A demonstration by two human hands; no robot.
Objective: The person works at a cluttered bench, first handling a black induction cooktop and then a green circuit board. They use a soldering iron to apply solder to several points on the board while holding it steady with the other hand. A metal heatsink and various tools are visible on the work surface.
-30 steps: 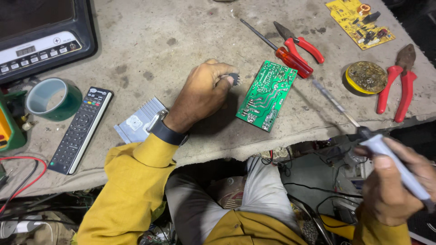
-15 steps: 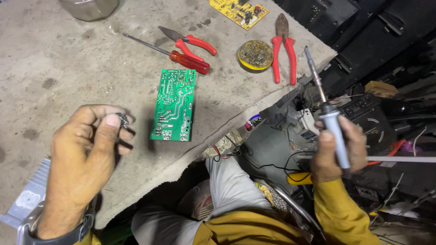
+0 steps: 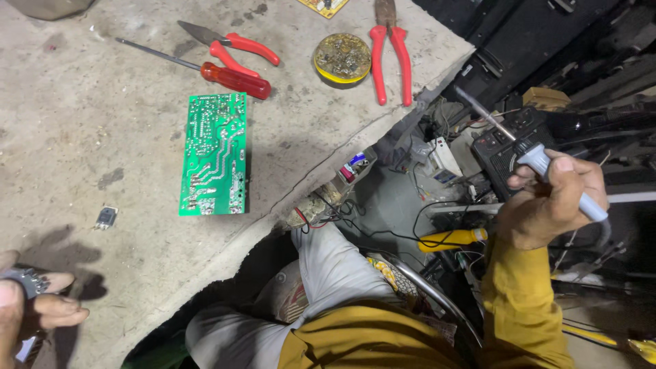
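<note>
My right hand (image 3: pixel 550 201) is off the bench at the right, closed around the pale blue handle of a soldering iron (image 3: pixel 540 164) whose metal tip points up and left. At the bottom left corner, my left hand (image 3: pixel 31 307) pinches a small dark electronic part (image 3: pixel 24 280) between fingers and thumb. A green circuit board (image 3: pixel 215 154) lies solder side up on the grey bench. A small black component (image 3: pixel 106 217) lies loose on the bench, left of the board.
Beyond the board lie a red-handled screwdriver (image 3: pixel 229 77), red cutters (image 3: pixel 236 44), a round yellow tin of flux (image 3: pixel 342 60) and red pliers (image 3: pixel 391 51). Below the bench edge (image 3: pixel 355 154) are tangled wires, a yellow-handled tool (image 3: pixel 451 239) and black equipment (image 3: pixel 506 147).
The view has swung further right and down. My left hand with the small part has dropped to the bottom left corner. The right hand with the soldering iron stays off the bench.
</note>
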